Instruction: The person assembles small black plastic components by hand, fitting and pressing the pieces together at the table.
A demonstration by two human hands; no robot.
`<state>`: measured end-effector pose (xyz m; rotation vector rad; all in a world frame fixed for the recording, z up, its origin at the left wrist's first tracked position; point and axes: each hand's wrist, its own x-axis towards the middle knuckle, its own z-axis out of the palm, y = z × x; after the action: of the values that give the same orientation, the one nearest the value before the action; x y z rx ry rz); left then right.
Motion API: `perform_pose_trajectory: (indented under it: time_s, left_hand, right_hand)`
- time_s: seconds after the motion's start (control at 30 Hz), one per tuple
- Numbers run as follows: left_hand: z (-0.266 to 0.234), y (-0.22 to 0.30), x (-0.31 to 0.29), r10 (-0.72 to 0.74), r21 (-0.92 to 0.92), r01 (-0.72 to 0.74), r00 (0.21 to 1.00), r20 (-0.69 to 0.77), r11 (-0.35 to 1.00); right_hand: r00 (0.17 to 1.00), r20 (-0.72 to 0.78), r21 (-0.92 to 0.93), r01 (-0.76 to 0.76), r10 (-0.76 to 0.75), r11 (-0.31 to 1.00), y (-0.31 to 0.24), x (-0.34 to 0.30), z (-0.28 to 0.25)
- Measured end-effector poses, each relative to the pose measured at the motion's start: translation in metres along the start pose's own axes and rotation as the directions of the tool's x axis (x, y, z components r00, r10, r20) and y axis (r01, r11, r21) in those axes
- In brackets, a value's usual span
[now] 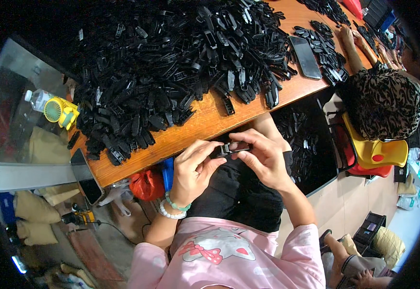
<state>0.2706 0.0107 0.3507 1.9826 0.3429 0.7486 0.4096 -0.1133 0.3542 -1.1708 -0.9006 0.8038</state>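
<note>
Two bare hands are meeting just below the near edge of the long orange-brown wooden table [205, 126], over the person's lap. The left hand [193, 171], wearing a green and a white bead bracelet at the wrist, is closing its thumb and fingers on the left end of a small black plastic clip with a pale metal part at its middle [230, 148]. The right hand [263, 154] is curling its fingers over the clip's right end and pinching it from above and below, so both hands are gripping the same piece, which is lying roughly level between them.

On the table above, a huge heap of black plastic clips [181, 62] is spreading across most of the wood, reaching nearly to the near edge. A dark smartphone [305, 57] is lying flat at the heap's right side, and another dark phone [85, 176] is resting at the table's left corner. A small yellow desk fan [60, 111] is sitting beside a clear plastic bottle [37, 98] off the left end. To the right, another person in a patterned top [381, 101] is sitting on a yellow chair [376, 149].
</note>
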Motion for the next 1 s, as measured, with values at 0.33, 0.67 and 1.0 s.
perform_pose_trajectory:
  time_s: [0.33, 0.67, 1.0]
  left_hand:
    - [-0.018, 0.003, -0.004, 0.068, 0.04, -0.072, 0.992, 0.103, 0.997]
    - [-0.014, -0.003, -0.012, 0.025, 0.033, -0.028, 0.997, 0.071, 0.999]
    - [-0.007, -0.003, -0.024, -0.39, -0.562, 0.354, 0.919, 0.061, 0.748]
  right_hand:
    - [0.934, 0.335, -0.63, 0.32, -0.125, 0.707, 0.0, -0.006, 0.006]
    - [0.926, 0.373, -0.619, 0.299, -0.063, 0.727, 0.005, -0.011, 0.009]
    - [0.994, -0.095, -0.327, -0.079, 0.05, 0.942, 0.017, -0.013, 0.03]
